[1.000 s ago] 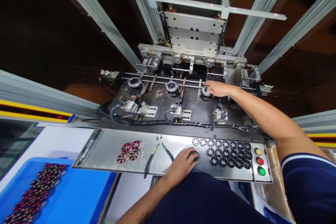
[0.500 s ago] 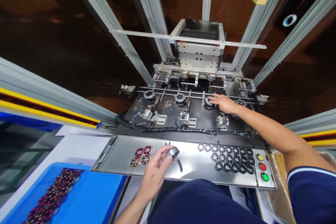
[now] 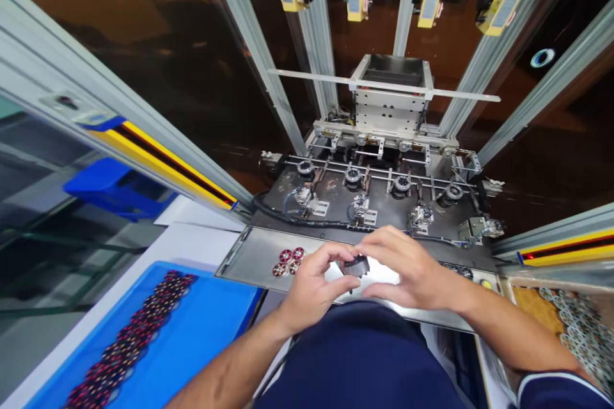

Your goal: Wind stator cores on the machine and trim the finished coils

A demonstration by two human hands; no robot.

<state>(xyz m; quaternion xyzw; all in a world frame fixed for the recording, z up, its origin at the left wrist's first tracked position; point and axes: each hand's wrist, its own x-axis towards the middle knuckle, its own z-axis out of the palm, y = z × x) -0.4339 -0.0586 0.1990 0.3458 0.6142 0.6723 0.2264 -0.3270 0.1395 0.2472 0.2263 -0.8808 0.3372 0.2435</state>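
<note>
The left hand's (image 3: 311, 284) grip pinched a dark round part (image 3: 357, 267) between thumb and fingers; right of that part, the right hand (image 3: 415, 271) was spread.

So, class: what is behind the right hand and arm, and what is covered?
Past the right hand and arm, some metal shelf shows, with black parts and a yellow button peeking over the arm. The shelf directly behind them, and anything on it there, cannot be seen.

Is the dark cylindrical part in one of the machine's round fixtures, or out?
Out: the dark cylindrical part is in the left hand, apart from the round fixtures farther back.
</note>
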